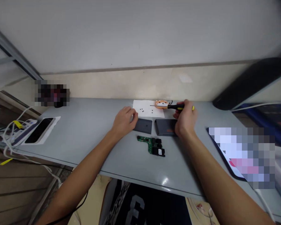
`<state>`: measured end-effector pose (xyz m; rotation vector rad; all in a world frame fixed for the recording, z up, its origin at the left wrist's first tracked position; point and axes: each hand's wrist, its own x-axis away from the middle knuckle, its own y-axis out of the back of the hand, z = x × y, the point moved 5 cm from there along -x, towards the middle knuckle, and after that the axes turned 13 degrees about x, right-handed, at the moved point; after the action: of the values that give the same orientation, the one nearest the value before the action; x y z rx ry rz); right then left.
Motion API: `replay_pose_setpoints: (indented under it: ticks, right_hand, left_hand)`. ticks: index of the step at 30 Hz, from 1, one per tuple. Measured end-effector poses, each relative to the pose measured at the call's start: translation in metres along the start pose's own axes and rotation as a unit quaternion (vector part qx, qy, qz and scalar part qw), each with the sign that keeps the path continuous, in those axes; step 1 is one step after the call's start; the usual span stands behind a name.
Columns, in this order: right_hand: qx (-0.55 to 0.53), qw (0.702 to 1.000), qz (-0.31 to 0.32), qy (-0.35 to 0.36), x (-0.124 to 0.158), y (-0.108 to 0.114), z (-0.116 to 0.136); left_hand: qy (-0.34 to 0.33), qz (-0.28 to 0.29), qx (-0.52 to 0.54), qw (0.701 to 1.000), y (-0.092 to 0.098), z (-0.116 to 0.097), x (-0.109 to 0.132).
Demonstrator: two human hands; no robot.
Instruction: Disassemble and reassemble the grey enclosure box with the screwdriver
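My right hand [186, 121] grips a screwdriver [173, 107] with a black and yellow handle, its thin shaft pointing left over a white paper. Below that hand, partly hidden by it, sits a dark grey box-shaped casing [164, 127]. My left hand [125, 119] has its fingers curled together beside a flat dark panel [144, 126]; whatever lies between the fingertips is hidden. Several small black screws [142, 110] rest on the white paper [137, 104]. Nearer to me lies a green circuit board [151, 145] with black connectors.
An orange case with an animal face [159, 102] lies on the paper by the wall. At left are a phone [39, 130], a power strip [25, 129] and tangled cables [8, 150]. A tablet with a blurred screen [224, 156] lies at right on the grey table [91, 125].
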<state>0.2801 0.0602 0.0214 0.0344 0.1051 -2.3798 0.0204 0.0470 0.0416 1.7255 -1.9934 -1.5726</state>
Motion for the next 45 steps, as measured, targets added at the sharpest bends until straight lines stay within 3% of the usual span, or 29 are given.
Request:
replay_pose_setpoints:
  ticks: [5,16,27,40,45]
  right_hand:
    - [0.0,1.0,-0.004,-0.01,0.0,0.001,0.0]
    - [-0.017,1.0,-0.001,-0.013,0.001,0.001,0.002]
    - [0.011,1.0,-0.013,0.008,0.004,0.003,0.002]
    - [0.042,0.996,-0.072,0.035,0.006,0.007,0.002]
    - [0.019,0.996,-0.088,-0.005,0.006,0.009,0.001]
  left_hand:
    - [0.069,0.025,-0.001,0.997,-0.002,0.013,-0.001]
    - [0.118,0.074,0.0,0.99,-0.007,0.019,0.001]
    - [0.195,0.071,-0.034,0.978,-0.006,0.027,0.002]
    - [0.19,0.083,-0.006,0.978,-0.007,0.028,0.002]
    - [0.184,0.082,0.0,0.979,-0.007,0.028,0.001]
